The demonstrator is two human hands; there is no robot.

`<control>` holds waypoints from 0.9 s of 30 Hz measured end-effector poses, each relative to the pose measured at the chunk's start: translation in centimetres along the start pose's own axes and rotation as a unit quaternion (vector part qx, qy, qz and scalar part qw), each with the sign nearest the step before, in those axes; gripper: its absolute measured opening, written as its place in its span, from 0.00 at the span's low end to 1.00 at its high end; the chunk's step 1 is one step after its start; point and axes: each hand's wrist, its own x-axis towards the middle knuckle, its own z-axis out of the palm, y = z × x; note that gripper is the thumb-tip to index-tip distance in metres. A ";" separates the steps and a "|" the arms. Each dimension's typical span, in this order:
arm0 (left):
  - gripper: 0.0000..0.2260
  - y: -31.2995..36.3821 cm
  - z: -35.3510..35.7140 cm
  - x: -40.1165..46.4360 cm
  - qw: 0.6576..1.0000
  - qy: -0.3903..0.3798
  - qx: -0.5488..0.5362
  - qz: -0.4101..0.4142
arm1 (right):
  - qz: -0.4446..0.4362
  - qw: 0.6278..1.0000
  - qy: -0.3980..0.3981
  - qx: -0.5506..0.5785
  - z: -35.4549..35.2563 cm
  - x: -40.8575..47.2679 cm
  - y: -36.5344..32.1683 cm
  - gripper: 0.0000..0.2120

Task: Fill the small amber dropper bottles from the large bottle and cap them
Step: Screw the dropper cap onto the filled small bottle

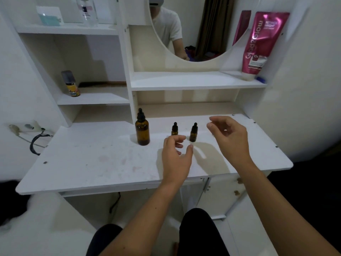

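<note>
- on the white dressing table [83, 163], toward the back of its top, stands the large amber bottle [142, 133], upright, with a black dropper cap on.
- to its right stand two small amber dropper bottles, both upright and both wearing black dropper caps: the left small bottle [174, 129] and the right small bottle [193, 133], near each other but apart.
- the left hand [175, 159] hovers over the table just in front of the left small bottle, whose lower part its fingertips hide; fingers loosely curved, thumb spread out to the right, nothing held.
- the right hand [230, 139] is raised to the right of the right small bottle, apart from it; its fingers are relaxed and slightly bent, thumb and forefinger near each other, and it holds nothing.
- both forearms reach in from the bottom edge, above dark-clothed knees.
- on the shelf above the table, at the right, a pink tube [262, 43] leans cap-down against the side panel, with a small blue thing [261, 79] beside its cap.
- on the lower left shelf stands a small yellow bottle with a grey cap [71, 84].
- on the top left shelf sit a clear glass bottle [88, 12] and a pale teal packet [49, 15].
- a round mirror [193, 28] shows a person in a white t-shirt.
- a wall socket [27, 126] with a plugged cable sits left of the table.
</note>
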 end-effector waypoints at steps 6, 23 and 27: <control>0.13 0.9 5.5 0.2 0.996 -0.083 -0.013 0.012 | 0.066 0.997 0.028 -0.032 -3.5 0.1 4.5 0.08; 0.23 -0.5 11.9 5.0 0.986 -0.153 0.057 0.017 | 0.143 0.972 -0.001 -0.187 -4.2 1.9 9.9 0.07; 0.18 -0.6 12.5 5.6 0.987 -0.146 0.059 0.026 | 0.161 0.980 0.067 -0.092 -5.5 1.8 9.3 0.05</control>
